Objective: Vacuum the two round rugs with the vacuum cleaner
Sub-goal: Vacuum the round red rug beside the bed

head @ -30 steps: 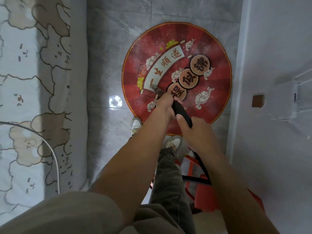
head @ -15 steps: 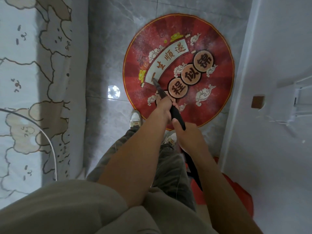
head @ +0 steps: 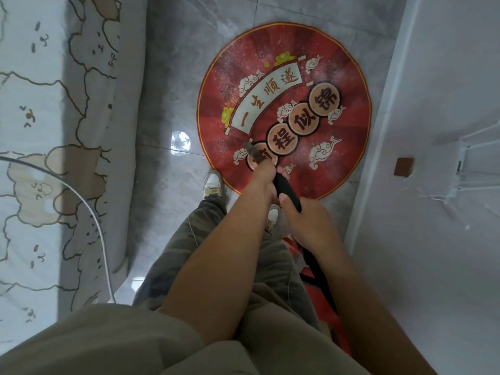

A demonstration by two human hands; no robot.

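A round red rug (head: pixel 349 131) with a white banner, brown discs and cloud patterns lies on the grey tiled floor ahead of me. I hold a black vacuum wand (head: pixel 286 189) with both hands. My left hand (head: pixel 263 177) grips it further forward, near the rug's near edge. Just behind it, my right hand (head: pixel 311 226) grips the same wand. The narrow nozzle tip (head: pixel 250 147) touches the rug's near left part, beside a brown disc. The red vacuum body (head: pixel 335 328) shows partly under my right arm. Only one rug is in view.
A bed with a bear-print sheet (head: pixel 54 158) fills the left side, with a white cable (head: pixel 100 239) across it. A white wall (head: pixel 433 185) runs along the right, close to the rug. My feet in pale shoes (head: pixel 213 185) stand at the rug's near edge.
The nozzle tip has drawn back toward me across the rug, from the banner's end to the nearest brown disc. Both hands kept their grip on the wand.
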